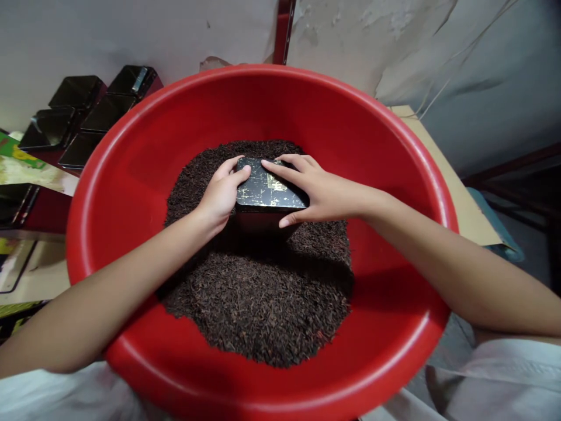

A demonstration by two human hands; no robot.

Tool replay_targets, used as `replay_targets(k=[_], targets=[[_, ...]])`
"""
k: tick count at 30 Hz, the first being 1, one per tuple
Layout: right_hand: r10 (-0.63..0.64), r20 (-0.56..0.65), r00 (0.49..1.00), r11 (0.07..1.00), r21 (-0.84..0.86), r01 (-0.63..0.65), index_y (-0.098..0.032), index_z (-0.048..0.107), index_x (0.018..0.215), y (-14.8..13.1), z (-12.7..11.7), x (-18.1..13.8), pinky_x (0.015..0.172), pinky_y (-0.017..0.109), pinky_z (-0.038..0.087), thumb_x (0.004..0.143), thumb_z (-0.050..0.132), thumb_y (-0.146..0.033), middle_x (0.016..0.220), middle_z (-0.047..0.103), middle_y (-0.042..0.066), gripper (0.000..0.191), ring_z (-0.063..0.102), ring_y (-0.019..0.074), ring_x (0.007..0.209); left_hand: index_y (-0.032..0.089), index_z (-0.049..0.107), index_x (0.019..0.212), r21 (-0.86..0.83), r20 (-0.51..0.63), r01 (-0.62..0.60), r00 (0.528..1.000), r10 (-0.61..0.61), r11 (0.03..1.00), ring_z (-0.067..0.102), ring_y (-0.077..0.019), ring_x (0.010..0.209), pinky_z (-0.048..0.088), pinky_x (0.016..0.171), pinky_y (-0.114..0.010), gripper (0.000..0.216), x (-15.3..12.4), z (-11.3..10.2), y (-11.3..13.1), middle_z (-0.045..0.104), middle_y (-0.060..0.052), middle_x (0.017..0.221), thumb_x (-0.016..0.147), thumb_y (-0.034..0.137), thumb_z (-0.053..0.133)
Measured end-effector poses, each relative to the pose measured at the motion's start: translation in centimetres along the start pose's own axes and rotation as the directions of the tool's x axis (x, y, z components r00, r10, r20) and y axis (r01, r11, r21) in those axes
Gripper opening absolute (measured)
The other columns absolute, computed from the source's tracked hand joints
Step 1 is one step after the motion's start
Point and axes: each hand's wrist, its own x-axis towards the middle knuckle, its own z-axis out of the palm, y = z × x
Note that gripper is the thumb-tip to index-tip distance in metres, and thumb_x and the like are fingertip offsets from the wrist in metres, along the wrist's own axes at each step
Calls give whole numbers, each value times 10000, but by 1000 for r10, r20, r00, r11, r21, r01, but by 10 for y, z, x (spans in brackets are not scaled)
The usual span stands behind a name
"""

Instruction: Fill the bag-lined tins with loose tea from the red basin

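The left hand [222, 194] and right hand [321, 190] clasped a dark tin [263, 225] inside a red basin [377, 146].
The lid [256, 190] bore gold flecks and a gold emblem [276, 185] too small to read. The left thumb lay on the lid's edge, fingers around the left side; the right fingers spread over the lid, thumb low at the front. Both forearms [149, 278] reached inward above loose dark flakes [263, 316]; 5 dark-lidded boxes [107, 112] stood beyond the rim.
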Motion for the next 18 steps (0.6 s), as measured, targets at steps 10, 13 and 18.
replay_targets(k=[10, 13, 18], targets=[[1, -93, 996, 997, -74, -8, -213, 170, 1523, -2, 14, 0, 1094, 671, 252, 673, 627, -722, 1520, 246, 173, 1091, 229, 430, 1376, 167, 412, 1383, 605, 175, -226, 973, 150, 763, 366, -296, 1372, 260, 1152, -490, 505, 11, -11, 4, 447, -105, 1444, 883, 241, 419], [-10, -165, 986, 1000, -26, 6, -151, 255, 1495, -7, 21, 1, 1125, 643, 221, 631, 622, -769, 1496, 293, 197, 1124, 267, 406, 1357, 174, 252, 1474, 806, 407, -436, 899, 160, 400, 164, -345, 1450, 66, 1165, -576, 633, 2, -8, 19, 249, -138, 1556, 900, 369, 435], [17, -256, 966, 995, 98, 9, -119, 174, 1506, 0, 29, 7, 1154, 600, 183, 599, 669, -733, 1515, 251, 202, 1202, 216, 385, 1396, 95, 63, 1505, 797, 599, -594, 800, -23, 109, 153, -403, 1432, 69, 1170, -545, 1164, -3, -2, 29, 165, -226, 1559, 675, 660, 651]])
